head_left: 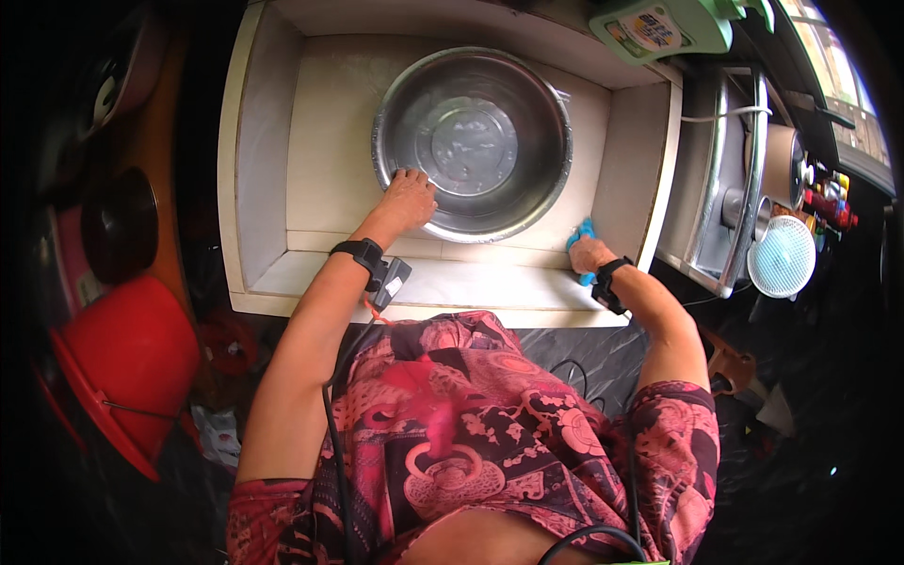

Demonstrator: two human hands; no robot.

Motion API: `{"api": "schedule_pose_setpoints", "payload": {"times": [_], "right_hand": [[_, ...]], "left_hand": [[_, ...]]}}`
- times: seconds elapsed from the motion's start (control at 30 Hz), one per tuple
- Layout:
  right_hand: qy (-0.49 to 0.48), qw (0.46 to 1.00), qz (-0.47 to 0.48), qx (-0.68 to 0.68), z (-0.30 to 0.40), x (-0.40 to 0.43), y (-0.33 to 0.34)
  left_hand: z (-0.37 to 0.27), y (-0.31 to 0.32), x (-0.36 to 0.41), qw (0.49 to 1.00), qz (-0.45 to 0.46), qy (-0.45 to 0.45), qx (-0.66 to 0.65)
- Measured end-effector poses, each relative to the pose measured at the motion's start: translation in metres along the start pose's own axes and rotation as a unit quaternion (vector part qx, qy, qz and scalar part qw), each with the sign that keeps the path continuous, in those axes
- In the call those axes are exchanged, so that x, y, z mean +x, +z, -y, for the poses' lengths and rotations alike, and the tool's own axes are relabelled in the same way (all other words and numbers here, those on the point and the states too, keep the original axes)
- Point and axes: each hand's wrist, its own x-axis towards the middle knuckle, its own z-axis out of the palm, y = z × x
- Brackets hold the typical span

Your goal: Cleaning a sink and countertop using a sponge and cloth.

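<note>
A round stainless steel basin (472,145) stands in a tiled sink (332,134), a little water seemingly at its bottom. My left hand (408,201) grips the basin's near-left rim, fingertips hooked over the inside. Bunched under my right hand (590,253) is a blue cloth (585,229), pressed against the near right corner of the sink, apart from the basin. Part of the cloth is hidden by the fingers. Each wrist bears a black strap with a small device.
A green spray bottle (657,32) is at the sink's far right edge. Right of the sink are a metal rack (741,183), a rice cooker (777,166) and a light-blue mesh-topped object (781,256). To the left are a red bucket (134,360) and a dark round lid (120,224).
</note>
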Motion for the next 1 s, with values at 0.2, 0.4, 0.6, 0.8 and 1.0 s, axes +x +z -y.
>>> {"api": "schedule_pose_setpoints", "payload": {"times": [0.2,0.4,0.6,0.8,1.0], "right_hand": [[-0.048,0.978,0.088,0.181,0.014,0.009,-0.020],[-0.176,0.949,-0.028,0.261,0.066,0.031,-0.018],[-0.269,0.913,-0.084,0.295,0.137,0.029,-0.081],[-0.408,0.841,-0.219,0.280,0.145,0.015,-0.115],[-0.418,0.749,-0.275,0.433,0.110,-0.061,-0.202]], "left_hand": [[0.003,0.008,0.003,0.999,-0.041,0.033,-0.009],[0.000,0.001,0.006,0.999,-0.009,0.035,-0.038],[0.002,-0.006,0.007,0.990,-0.029,0.015,-0.138],[0.015,-0.039,0.000,0.945,-0.040,-0.056,-0.320],[0.041,-0.053,-0.011,0.825,-0.026,-0.112,-0.554]]}}
